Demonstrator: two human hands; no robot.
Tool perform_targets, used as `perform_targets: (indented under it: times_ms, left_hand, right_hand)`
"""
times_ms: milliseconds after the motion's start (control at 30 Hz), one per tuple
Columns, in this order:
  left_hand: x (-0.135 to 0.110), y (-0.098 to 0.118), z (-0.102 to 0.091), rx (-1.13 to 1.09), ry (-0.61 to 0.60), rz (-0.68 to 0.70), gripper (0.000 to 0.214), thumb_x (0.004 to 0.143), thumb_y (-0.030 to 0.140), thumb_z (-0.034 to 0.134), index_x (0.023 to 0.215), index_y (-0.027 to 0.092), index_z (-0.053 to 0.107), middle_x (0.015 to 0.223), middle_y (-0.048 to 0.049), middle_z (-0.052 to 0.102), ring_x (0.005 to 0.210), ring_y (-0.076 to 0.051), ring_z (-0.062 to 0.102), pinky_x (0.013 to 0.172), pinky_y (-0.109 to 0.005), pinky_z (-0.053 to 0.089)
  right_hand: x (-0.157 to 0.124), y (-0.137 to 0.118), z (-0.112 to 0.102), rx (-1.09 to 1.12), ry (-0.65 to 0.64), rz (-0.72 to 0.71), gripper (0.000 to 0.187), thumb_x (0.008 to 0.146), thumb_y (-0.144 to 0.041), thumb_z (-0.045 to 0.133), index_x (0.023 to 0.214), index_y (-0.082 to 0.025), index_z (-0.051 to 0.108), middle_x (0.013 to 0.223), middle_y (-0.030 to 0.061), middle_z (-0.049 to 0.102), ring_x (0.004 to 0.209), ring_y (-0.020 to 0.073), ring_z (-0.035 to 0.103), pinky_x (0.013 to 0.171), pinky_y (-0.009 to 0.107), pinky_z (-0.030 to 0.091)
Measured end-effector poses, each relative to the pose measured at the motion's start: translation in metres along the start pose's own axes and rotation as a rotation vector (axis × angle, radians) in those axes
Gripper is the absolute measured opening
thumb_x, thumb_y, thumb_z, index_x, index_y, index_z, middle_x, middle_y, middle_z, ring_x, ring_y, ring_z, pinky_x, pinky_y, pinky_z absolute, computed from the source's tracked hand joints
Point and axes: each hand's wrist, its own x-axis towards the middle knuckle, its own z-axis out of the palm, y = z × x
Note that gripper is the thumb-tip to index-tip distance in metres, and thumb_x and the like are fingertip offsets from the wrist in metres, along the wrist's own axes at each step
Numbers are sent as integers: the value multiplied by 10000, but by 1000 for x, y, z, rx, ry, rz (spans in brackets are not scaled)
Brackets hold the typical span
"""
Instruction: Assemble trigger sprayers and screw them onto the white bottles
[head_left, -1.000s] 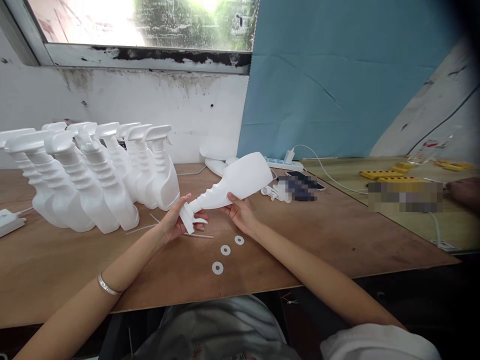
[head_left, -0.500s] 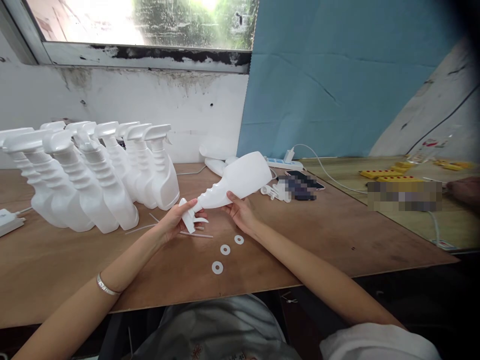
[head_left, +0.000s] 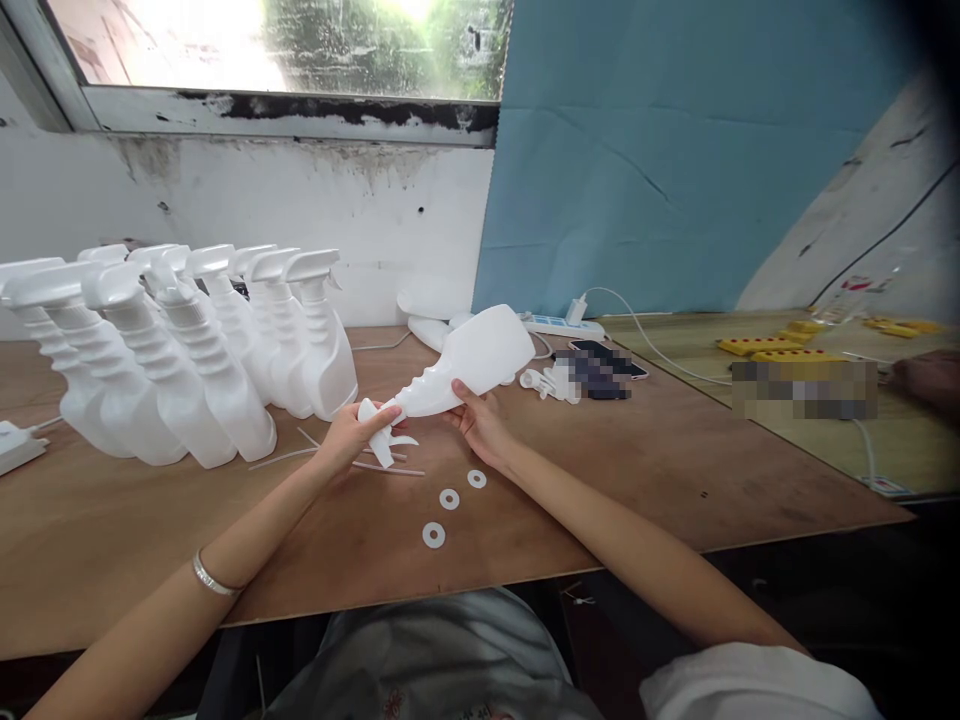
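Observation:
I hold a white plastic spray bottle tilted, its base raised toward the back right. My right hand grips the ribbed neck from below. My left hand is closed on the white trigger head at the bottle's mouth. Three white ring washers lie on the wooden table just in front of my hands, and thin white tubes lie under the trigger head.
Several finished white spray bottles stand in rows at the left. A power strip, a charger cable and a phone lie behind. Yellow parts sit on the right table, where another person's hand shows at the edge.
My left hand has turned the trigger head on the bottle's mouth, fingers shifting over it. The bottle and right hand have barely moved.

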Motion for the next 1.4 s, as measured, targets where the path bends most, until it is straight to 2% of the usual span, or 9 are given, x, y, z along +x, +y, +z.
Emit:
perform_targets:
  times_ms: [200,333,433,500,633,767,967,1200,1400]
  left_hand:
    - [-2,3,1,-79,5,-11,390,571,332,742,879,149,586,752,-46,643,674,-203,636,504,-291,541]
    - [1,4,0,-426,3,-219,278,649,307,685,849,137,593,721,-48,629,572,-122,601,499,-213,528]
    - [0,7,-1,-591,-20,-330,226,720,325,617,818,122,595,650,-34,600,496,-82,554,483,-178,509]
    - [-3,10,0,-648,-114,-365,272,783,357,538,771,90,589,584,-28,560,435,-57,503,429,-153,467]
    - [-8,12,6,-685,-275,-344,355,882,299,371,725,53,573,516,-16,506,334,-10,366,328,-111,326]
    - [-11,2,16,-563,-374,-291,317,878,312,396,739,81,562,538,-35,547,340,-30,401,345,-127,326]
    - [-17,-7,26,-479,-505,-284,331,847,388,442,789,86,563,616,-50,572,437,-69,495,445,-164,391]
    - [-22,-3,26,-426,-569,-285,387,840,448,420,798,93,567,658,-49,571,503,-94,513,513,-207,401]
    - [-13,-10,21,-354,-560,-359,450,808,519,410,791,102,578,723,-49,579,555,-90,514,552,-208,403]
  right_hand:
    - [1,5,0,-61,35,-42,344,626,-410,688,840,-171,563,797,38,672,671,168,643,569,277,539]
    - [-6,6,-1,-196,-149,-213,380,683,-437,630,974,-237,489,1000,33,615,807,191,636,658,342,545]
    - [-13,7,-2,-537,-306,-452,561,677,-341,659,1165,-265,392,1251,71,453,1073,227,522,816,393,501]
    - [-16,9,-2,-832,-346,-668,673,693,-290,646,1270,-244,301,1352,106,330,1215,250,379,908,431,441]
    - [-14,16,0,-1263,-281,-1105,680,766,-223,554,1330,-269,176,1428,91,161,1304,263,211,987,501,346]
    - [-13,16,1,-1411,-151,-1406,669,753,-214,574,1293,-358,207,1449,18,62,1308,275,195,998,523,310]
    - [-17,5,1,-1502,-117,-1551,467,789,-205,519,1193,-368,350,1370,24,284,1234,222,348,988,488,304]
    - [-10,-6,-6,-1453,-54,-1730,343,772,-328,555,1082,-341,409,1093,7,568,1085,194,483,934,439,320]
    - [-8,-14,-7,-1360,-52,-1630,457,777,-468,505,1149,-241,366,891,49,623,861,187,584,839,390,388]
